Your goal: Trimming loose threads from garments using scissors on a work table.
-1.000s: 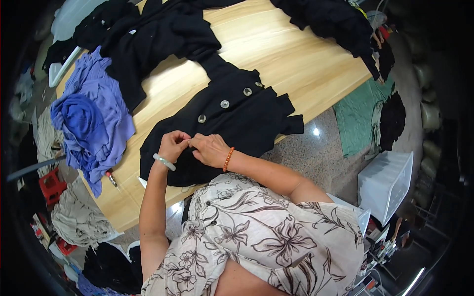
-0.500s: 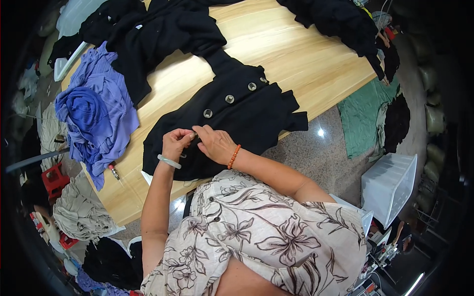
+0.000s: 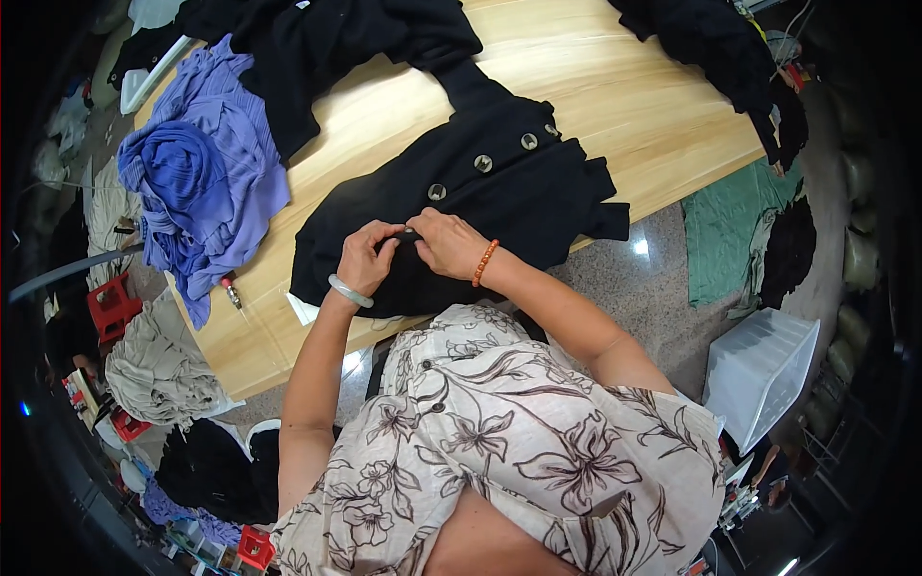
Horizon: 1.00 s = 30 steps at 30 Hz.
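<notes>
Both the left hand and right hand pinch a fold of the black garment. Its buttons slant away rightward — nearest the right hand.

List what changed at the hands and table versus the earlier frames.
The left hand and right hand have parted slightly, showing a pinched fold of the black garment between them. The table slid up and right in view, apparently from head motion. Both hands stay on the garment; its large buttons and the purple cloth pile look unmoved.
</notes>
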{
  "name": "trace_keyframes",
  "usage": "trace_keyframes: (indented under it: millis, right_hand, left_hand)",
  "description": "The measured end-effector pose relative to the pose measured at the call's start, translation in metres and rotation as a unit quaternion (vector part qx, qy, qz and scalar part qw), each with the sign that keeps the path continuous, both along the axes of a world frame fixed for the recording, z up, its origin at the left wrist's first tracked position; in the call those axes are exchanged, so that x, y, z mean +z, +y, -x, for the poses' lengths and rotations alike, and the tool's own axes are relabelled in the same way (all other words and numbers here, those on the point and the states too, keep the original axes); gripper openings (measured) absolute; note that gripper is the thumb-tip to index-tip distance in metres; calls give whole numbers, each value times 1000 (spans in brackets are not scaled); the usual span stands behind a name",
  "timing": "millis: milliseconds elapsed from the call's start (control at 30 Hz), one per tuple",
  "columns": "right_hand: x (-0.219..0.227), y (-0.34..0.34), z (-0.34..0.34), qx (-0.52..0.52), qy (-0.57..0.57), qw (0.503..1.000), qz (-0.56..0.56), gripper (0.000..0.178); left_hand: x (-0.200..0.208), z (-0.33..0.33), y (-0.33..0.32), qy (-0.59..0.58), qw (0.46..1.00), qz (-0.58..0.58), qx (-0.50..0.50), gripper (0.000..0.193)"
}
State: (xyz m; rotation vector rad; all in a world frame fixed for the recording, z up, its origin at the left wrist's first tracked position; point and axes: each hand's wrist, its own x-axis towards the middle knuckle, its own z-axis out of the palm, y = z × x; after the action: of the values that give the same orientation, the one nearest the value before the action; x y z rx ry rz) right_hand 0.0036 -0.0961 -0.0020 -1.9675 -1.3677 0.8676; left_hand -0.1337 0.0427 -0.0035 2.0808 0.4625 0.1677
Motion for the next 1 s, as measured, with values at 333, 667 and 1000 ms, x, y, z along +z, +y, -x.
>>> trace_keyframes:
  millis: [333,667,1000]
  right_hand:
    - [0,-1,1,-22,1,999,-49,14]
    - [8,-31,-28,-40,-131,990,27,16]
    - [6,-33,-27,-62,-168,983,-50,14]
  left_hand:
    - [-10,2,1,19,995,89,27,12]
    - [-7,5,17,98,994,-38,36,26]
    - [-17,-75,-17,-14,990,-140,-20,26]
